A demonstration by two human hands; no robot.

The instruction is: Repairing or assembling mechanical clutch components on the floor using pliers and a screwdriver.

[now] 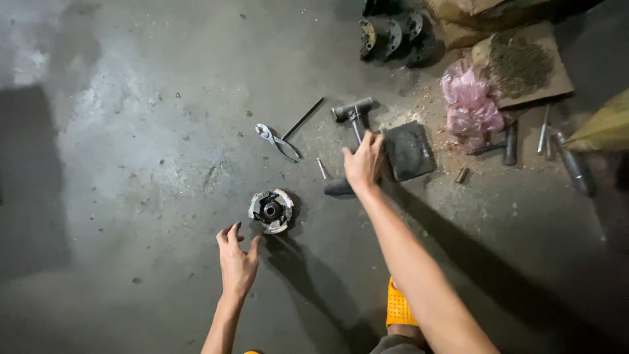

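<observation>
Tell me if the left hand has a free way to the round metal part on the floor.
Probably yes. The left hand hovers open just beside the round metal part, with only bare concrete floor between them. The right hand is off at the hammer.

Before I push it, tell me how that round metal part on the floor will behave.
The round metal part looks like solid metal, so probably heavy for its size. It lies flat on the concrete floor, so it should slide rather than roll. Its grimy surface may be slippery near the left hand.

Left hand spread low (fingers apart), right hand stretched forward, arm extended
</observation>
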